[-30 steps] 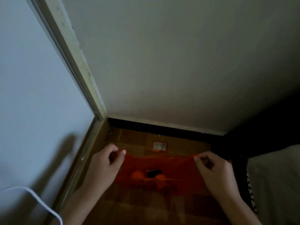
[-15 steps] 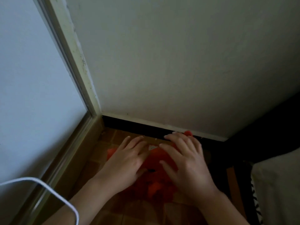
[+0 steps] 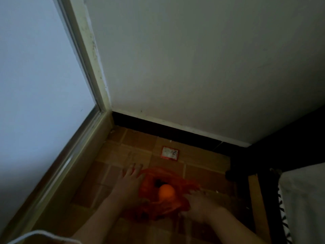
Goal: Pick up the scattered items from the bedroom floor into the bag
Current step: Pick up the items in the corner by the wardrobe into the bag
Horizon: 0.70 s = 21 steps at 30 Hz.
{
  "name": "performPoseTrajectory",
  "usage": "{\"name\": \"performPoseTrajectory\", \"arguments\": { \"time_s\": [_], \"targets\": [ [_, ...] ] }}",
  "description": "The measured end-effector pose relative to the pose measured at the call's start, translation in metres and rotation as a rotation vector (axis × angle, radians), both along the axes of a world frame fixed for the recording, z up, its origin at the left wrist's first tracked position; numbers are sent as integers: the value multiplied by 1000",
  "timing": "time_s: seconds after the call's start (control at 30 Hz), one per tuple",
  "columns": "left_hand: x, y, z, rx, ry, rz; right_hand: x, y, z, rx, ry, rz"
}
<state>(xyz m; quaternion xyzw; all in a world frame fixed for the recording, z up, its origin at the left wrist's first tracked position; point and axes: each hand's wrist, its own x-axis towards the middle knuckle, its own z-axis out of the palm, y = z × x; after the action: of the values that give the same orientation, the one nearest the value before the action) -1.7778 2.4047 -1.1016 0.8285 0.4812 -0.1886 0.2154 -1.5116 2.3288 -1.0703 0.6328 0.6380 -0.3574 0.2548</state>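
While both hands flank red bag, orange ball sits inside

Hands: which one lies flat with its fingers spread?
The left hand, fingers spread beside the orange bag. The right hand is blurred at the bag's other side.

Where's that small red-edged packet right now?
Head view: the red-edged packet lies flat on the floor tiles, just beyond the orange bag, near the black skirting.
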Motion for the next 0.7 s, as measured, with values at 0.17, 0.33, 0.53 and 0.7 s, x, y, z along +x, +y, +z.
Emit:
{"name": "performPoseTrajectory", "arguments": {
  "time_s": [0.17,0.33,0.53,0.7],
  "targets": [
    [0,-17,-5,92,-142,9,1,1,-1,-39,-4,1],
    [22,-25,-3,577,-535,-115,-36,25,54,307,-90,198],
    [25,-7,-20,435,-294,-293,-53,32,29,766,4,397],
    [9,27,-18,139,182,-438,-11,25,-17,230,-142,400]
  ]
}}
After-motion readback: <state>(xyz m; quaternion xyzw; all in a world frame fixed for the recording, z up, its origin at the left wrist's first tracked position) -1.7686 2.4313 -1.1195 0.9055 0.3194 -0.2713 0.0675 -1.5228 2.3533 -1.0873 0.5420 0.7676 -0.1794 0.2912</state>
